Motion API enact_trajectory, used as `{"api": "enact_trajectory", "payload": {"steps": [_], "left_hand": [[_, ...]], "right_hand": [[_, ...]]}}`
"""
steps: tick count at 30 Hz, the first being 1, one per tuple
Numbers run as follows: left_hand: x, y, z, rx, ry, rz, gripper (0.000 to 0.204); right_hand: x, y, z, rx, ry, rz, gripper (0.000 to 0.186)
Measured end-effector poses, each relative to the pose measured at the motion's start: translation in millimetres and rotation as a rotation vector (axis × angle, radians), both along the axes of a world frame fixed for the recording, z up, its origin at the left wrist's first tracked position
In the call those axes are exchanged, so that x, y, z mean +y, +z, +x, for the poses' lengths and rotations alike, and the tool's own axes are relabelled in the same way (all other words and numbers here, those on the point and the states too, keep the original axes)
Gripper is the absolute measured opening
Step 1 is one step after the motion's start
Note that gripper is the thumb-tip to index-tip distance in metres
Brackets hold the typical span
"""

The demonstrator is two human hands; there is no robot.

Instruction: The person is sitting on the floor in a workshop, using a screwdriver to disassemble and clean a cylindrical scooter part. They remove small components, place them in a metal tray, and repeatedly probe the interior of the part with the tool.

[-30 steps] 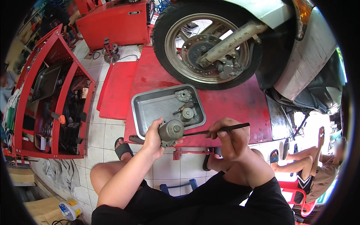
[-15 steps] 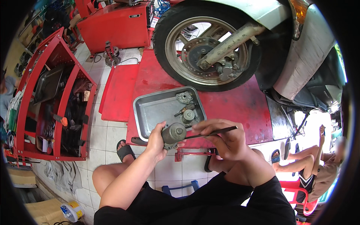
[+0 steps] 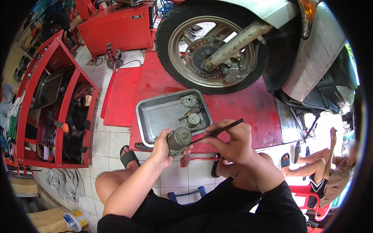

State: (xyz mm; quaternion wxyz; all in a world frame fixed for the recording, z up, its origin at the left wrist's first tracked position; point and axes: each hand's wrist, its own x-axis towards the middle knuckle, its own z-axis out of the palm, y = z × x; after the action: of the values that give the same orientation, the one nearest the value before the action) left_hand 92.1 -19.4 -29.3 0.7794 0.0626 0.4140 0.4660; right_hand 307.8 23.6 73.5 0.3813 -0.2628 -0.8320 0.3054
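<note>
A grey cylindrical metal motor-like part (image 3: 178, 138) is gripped in my left hand (image 3: 161, 149), over the near edge of a steel tray (image 3: 140, 116). My right hand (image 3: 231, 139) grips a thin dark bar-shaped tool (image 3: 235, 123) at a slant, its lower end at the right side of the cylinder; whether the tip touches it I cannot tell. In the tray lie a flanged metal housing (image 3: 189, 100), a small dark fitting (image 3: 184, 115) and a smaller round metal part (image 3: 193, 121). The tray rests on a red platform (image 3: 248, 116).
A scooter front wheel (image 3: 171, 58) stands on the platform beyond the tray. A red tool cart (image 3: 69, 85) is left, a red cabinet (image 3: 112, 29) behind. A blue stool (image 3: 172, 196) is below me. A seated person (image 3: 332, 178) is at right; a plastic bucket (image 3: 75, 220) is lower left.
My right hand has shifted leftward, toward the cylinder, and the dark tool now slants more steeply, its upper end higher and further left. My left hand still holds the cylinder, slightly right of before.
</note>
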Motion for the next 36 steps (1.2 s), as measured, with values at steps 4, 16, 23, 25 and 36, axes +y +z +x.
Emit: {"api": "enact_trajectory", "payload": {"steps": [4, 16, 23, 25, 36], "left_hand": [[-1, 4, 3, 0.001, -0.002, 0.000, 0.059], [-1, 3, 2, 0.007, -0.012, -0.003, 0.059], [-2, 1, 3, 0.004, -0.021, 0.029, 0.058], [-2, 2, 2, -0.001, -0.014, 0.017, 0.058], [-3, 3, 1, 0.003, -0.009, 0.016, 0.058]], "right_hand": [[-7, 7, -16, 0.169, -0.039, -0.082, 0.035], [-3, 4, -9, 0.064, 0.028, -0.078, 0.036], [-9, 7, -20, 0.135, -0.031, -0.103, 0.029], [-8, 7, -13, 0.085, 0.020, -0.137, 0.029], [0, 4, -4, -0.070, 0.071, -0.116, 0.033]]}}
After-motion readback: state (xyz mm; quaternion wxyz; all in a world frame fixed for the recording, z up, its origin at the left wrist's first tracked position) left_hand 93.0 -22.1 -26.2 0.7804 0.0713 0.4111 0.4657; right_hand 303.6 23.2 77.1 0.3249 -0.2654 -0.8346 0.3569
